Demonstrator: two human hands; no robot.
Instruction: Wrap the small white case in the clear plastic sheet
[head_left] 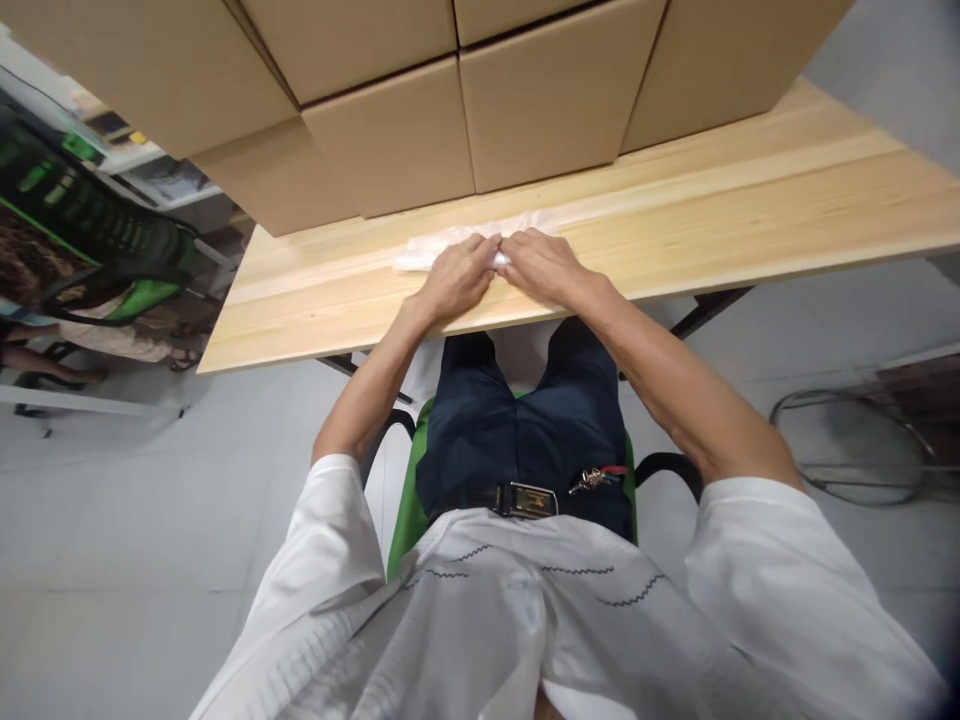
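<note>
A pale, translucent plastic sheet or bag, crumpled into a long strip, lies on the wooden table near its front edge. My left hand and my right hand meet over its middle, thumbs and fingertips almost touching. The fingers of both are curled closed on the plastic. Its left end sticks out beyond my left hand, and another part shows behind my right hand. Whatever may be inside the plastic is hidden.
Large cardboard boxes stand stacked along the table's far side. I sit on a green chair with black armrests. To the left are a black and green chair and part of another person. A round metal frame is at right.
</note>
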